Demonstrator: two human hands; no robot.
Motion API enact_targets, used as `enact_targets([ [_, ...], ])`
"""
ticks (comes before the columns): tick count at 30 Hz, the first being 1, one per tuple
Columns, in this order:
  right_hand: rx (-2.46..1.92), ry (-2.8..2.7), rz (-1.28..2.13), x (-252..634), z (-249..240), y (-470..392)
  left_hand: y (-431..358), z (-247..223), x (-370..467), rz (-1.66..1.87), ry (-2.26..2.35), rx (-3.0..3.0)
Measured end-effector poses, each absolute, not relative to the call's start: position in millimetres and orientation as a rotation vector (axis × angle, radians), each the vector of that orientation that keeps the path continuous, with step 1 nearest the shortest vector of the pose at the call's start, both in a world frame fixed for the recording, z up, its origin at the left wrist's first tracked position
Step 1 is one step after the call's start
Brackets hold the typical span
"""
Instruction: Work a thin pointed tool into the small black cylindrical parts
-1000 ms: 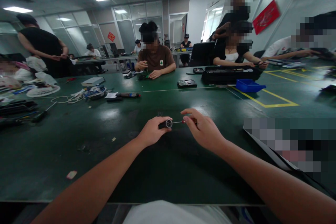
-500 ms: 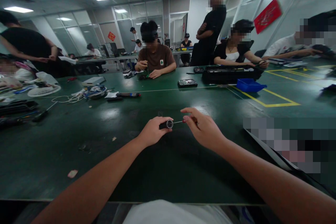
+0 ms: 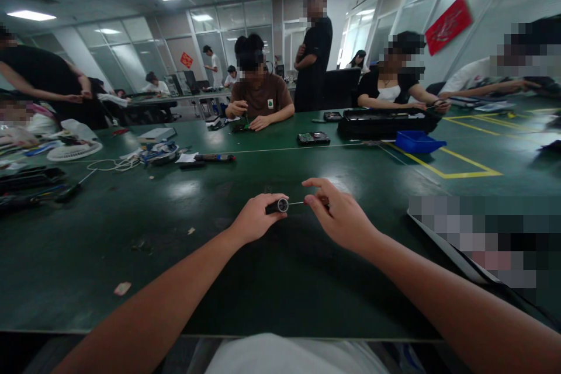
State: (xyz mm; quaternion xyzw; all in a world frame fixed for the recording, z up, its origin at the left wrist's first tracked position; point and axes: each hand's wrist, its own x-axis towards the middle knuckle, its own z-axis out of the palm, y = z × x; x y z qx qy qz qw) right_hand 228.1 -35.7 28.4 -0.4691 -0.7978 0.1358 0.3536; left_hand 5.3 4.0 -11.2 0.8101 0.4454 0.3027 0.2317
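Fingers of the left hand [image 3: 258, 219] pinched a black, silver-rimmed cylinder [image 3: 277, 206], likely light, stiff, best gripped side-on. Beside it, the right hand [image 3: 339, 210] pinched a red-handled metal tool [image 3: 297, 203].

The screwdriver [image 3: 297, 203] has a smooth metal shaft, the cylinder [image 3: 272, 207] is perhaps matt plastic, the bench [image 3: 307, 292] glossy, the bin [image 3: 418, 142] smooth plastic.

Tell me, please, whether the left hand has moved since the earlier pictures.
No, not visibly: the left hand, gripping the dark cylinder, keeps the same place relative to the nearest pale scrap on the green tabletop.
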Motion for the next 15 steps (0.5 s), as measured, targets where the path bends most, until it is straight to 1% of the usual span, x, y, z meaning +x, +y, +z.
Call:
enact_targets([
  [3,-1.187,-2.084,0.346,228.3,29.2,-36.6,4.5,-11.0,4.6,0.844,1.238,2.217],
  [8,-1.282,-2.109,0.416,229.2,32.1,-34.5,5.7,-13.1,3.8,0.842,1.227,2.214],
  [15,-1.272,-2.131,0.388,227.7,28.8,-35.6,4.9,-10.5,5.6,0.808,1.255,2.198],
])
